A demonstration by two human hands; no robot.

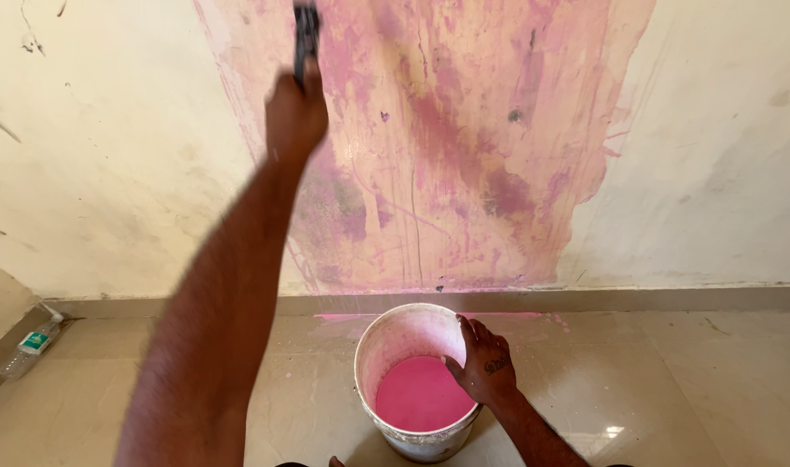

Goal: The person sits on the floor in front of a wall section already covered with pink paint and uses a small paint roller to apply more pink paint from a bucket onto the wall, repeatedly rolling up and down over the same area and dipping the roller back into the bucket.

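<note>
A: Entry, head view. We note 2 hands. The left hand, upper centre-left of the frame, is raised on an outstretched arm and closed in a fist around a dark handle. The handle runs up out of the top edge, so we cannot tell what tool it belongs to.

B: Agreed. The fist sits in front of the wall, at the left margin of the pink-stained patch that fills the upper centre. We cannot tell whether the tool touches the wall.

A: The right hand, lower centre-right, lies on the right rim of the white bucket. Fingers are loosely curled and slightly spread over the rim, fingertips inside the wall; a steadying hold, not a tight clamp.

B: The bucket stands on the tiled floor, lower centre, near the skirting. We record pink paint in its bottom and pink smears up its inner wall.

A: 1 further item: a clear plastic bottle lies on the floor at the left edge, well apart from both hands.
</note>
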